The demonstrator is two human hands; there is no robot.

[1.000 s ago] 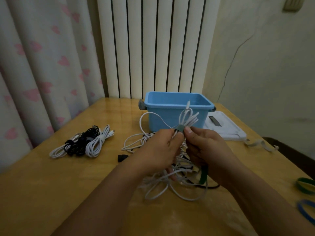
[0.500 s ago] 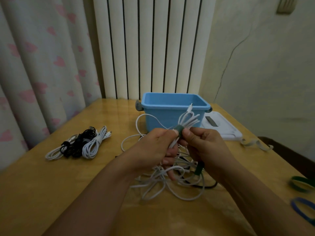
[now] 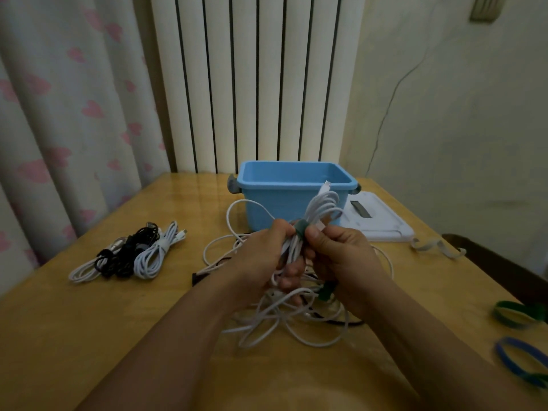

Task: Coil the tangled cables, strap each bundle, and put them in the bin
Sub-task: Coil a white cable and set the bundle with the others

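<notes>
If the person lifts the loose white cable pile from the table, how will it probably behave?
The loose white cable pile would likely sag and trail, since its loops sprawl limply across the wooden table. It may drag neighbouring strands along, because white and black strands cross. By contrast, the strapped white coil, held by both hands, keeps its shape.

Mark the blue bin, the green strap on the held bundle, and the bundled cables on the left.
blue bin [image 3: 284,203]: head view, on its front wall.
green strap [image 3: 302,226]: head view, on the band wrapped round the white coil between the hands.
bundled cables [image 3: 148,253]: head view, on the white bundle's loops.
</notes>
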